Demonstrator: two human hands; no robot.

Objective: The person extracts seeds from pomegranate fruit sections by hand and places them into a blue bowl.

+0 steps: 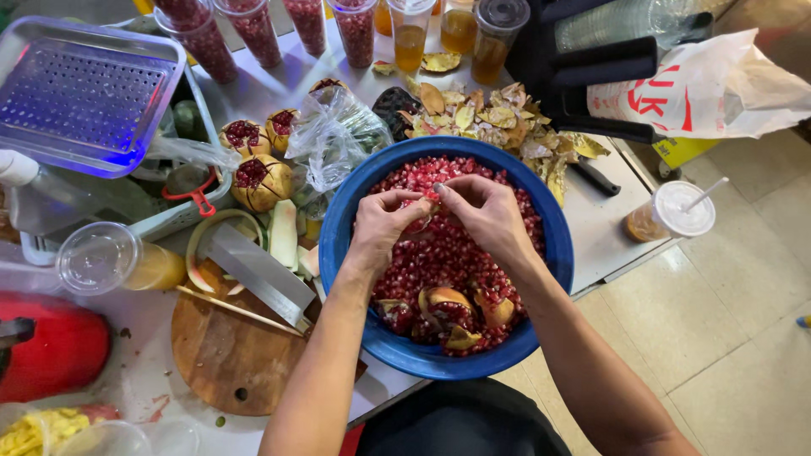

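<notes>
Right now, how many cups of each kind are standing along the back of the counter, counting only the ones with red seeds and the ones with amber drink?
Cups of red pomegranate seeds: 4
Cups of amber drink: 4, one partly hidden
Total: 8

White table (279, 84) w/ blue bowl (355, 203), round wood board (228, 363), peel pile (498, 118), cups.

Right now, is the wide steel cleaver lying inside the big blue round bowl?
No, the cleaver rests on the round wooden board beside the blue bowl.
</notes>
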